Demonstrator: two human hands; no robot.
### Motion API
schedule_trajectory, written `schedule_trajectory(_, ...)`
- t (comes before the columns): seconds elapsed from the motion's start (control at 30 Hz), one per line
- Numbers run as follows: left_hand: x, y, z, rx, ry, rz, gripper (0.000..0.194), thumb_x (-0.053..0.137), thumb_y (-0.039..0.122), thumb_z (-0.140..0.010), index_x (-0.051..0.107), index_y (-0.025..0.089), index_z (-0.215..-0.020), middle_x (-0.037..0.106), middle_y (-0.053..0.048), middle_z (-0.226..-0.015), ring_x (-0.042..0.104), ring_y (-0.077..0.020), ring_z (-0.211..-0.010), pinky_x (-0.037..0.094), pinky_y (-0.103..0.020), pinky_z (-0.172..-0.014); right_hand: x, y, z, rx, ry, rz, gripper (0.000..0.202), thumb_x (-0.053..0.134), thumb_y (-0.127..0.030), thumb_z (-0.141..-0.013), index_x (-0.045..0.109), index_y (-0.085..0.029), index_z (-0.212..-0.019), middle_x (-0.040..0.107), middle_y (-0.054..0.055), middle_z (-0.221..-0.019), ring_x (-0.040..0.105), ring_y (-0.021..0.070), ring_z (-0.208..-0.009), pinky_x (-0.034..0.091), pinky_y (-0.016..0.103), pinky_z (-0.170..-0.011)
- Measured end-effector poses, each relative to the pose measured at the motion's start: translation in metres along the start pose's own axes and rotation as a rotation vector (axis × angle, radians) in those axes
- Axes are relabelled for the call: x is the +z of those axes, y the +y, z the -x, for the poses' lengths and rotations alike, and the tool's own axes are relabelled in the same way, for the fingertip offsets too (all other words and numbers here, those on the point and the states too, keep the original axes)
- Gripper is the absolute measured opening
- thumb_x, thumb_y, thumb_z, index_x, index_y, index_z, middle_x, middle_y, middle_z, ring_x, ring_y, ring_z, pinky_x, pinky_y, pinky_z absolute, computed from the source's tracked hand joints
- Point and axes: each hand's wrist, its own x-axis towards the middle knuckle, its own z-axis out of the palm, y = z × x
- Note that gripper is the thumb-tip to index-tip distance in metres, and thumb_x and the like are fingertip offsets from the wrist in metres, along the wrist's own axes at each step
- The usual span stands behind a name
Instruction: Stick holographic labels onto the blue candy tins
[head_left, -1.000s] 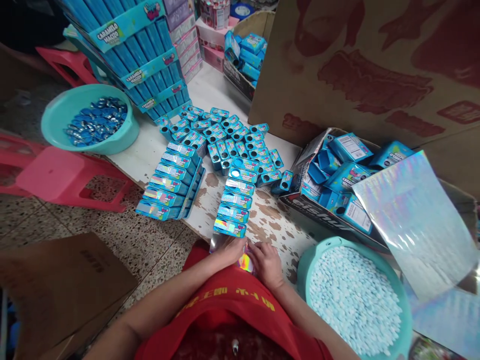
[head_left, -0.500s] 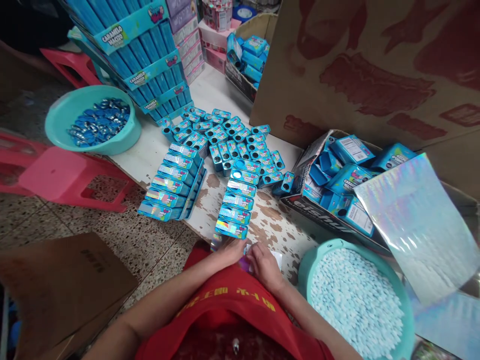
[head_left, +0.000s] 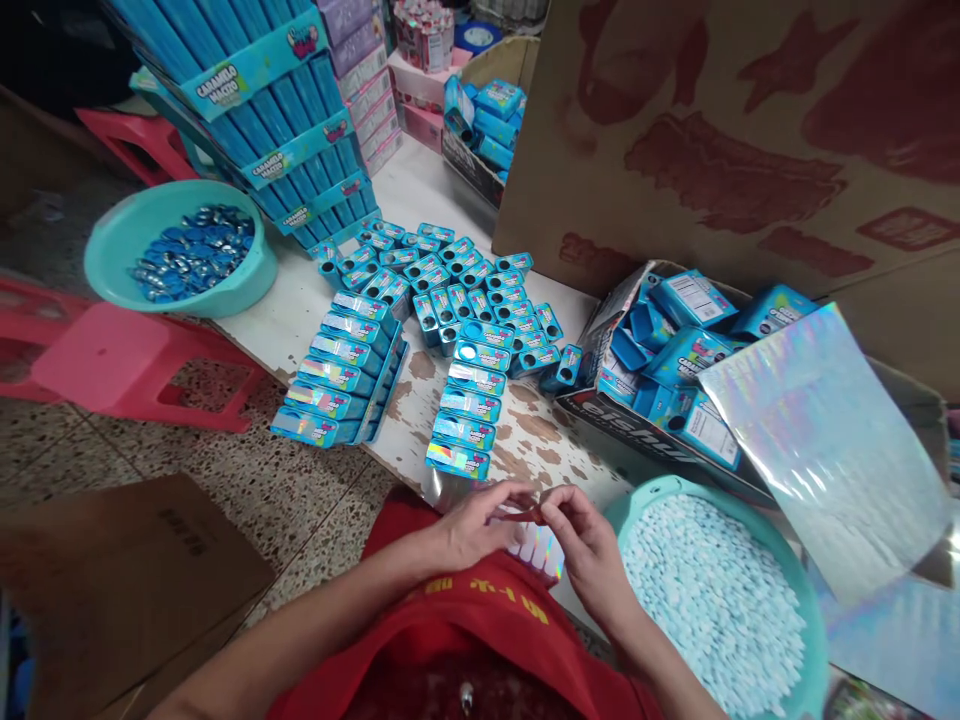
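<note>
Iridescent striped sheet (head_left: 547, 556) now shows more, its strips within reach, beneath left hand (head_left: 471, 524) and right hand (head_left: 589, 540), fingertips close together; grip unclear

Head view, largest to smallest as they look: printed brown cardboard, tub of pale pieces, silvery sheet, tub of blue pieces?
1. Printed brown cardboard
2. Tub of pale pieces and silvery sheet: too alike to rank
3. Tub of blue pieces

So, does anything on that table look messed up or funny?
Yes: the white tabletop looks worn, blotched with brown patches. A shiny sheet sits slanted over the open box of blue packs. Nothing looks spilled.
</note>
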Motion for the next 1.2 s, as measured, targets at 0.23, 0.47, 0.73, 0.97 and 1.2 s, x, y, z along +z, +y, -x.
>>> schedule_trajectory(0.23, -0.019, 0.051, 0.003, -0.185, 0.171, -0.348, 0.028, 0.042, 0.034, -0.087, 0.059, 0.018, -0.071, 0.057, 0.003, -0.063, 0.05, -0.0112, -0.061, 0.036, -0.022, -0.058, 0.021, -0.02, -0.022, -0.075, 0.21, -0.077, 0.023, 0.068, -0.04, -0.072, 0.057, -0.019, -0.071, 0.058, 0.0, -0.069, 0.053, 0.0138, -0.066, 0.045, 0.026, -0.062)
schedule_trajectory(0.47, -0.077, 0.077, -0.002, -0.09, 0.345, -0.531, 0.027, 0.04, 0.035, -0.088, 0.061, 0.022, -0.099, 0.063, 0.001, -0.077, 0.054, -0.0139, -0.069, 0.038, -0.024, -0.065, 0.055, -0.039, -0.069, -0.169, 0.246, -0.132, 0.022, 0.069, -0.039, -0.071, 0.06, -0.018, -0.072, 0.06, -0.001, -0.069, 0.053, 0.0132, -0.066, 0.044, 0.028, -0.067)
schedule_trajectory(0.73, -0.159, 0.084, -0.045, 0.009, 0.389, -0.632, 0.019, 0.039, 0.022, -0.083, 0.047, 0.019, -0.099, 0.042, 0.007, -0.059, 0.043, -0.0114, -0.056, 0.032, -0.022, -0.057, 0.085, -0.057, -0.146, -0.311, 0.489, 0.156, 0.019, 0.068, -0.037, -0.067, 0.066, -0.018, -0.065, 0.057, 0.005, -0.086, 0.05, 0.0214, -0.092, 0.035, 0.038, -0.089)
schedule_trajectory(0.97, -0.179, 0.08, -0.062, 0.048, 0.285, -0.74, 0.02, 0.036, 0.017, -0.083, 0.045, 0.018, -0.1, 0.043, 0.005, -0.065, 0.045, -0.0127, -0.064, 0.031, -0.023, -0.061, 0.086, -0.056, -0.162, -0.264, 0.513, 0.148, 0.017, 0.067, -0.033, -0.065, 0.066, -0.016, -0.064, 0.049, 0.004, -0.082, 0.046, 0.02, -0.086, 0.036, 0.036, -0.086)
schedule_trajectory(1.2, -0.185, 0.065, -0.076, 0.047, 0.217, -0.664, 0.019, 0.037, 0.019, -0.083, 0.043, 0.017, -0.101, 0.041, 0.006, -0.062, 0.042, -0.0115, -0.059, 0.031, -0.022, -0.058, 0.088, -0.053, -0.165, -0.194, 0.502, 0.154, 0.011, 0.065, -0.025, -0.062, 0.06, -0.017, -0.059, 0.045, 0.003, -0.082, 0.045, 0.0197, -0.086, 0.036, 0.035, -0.087)
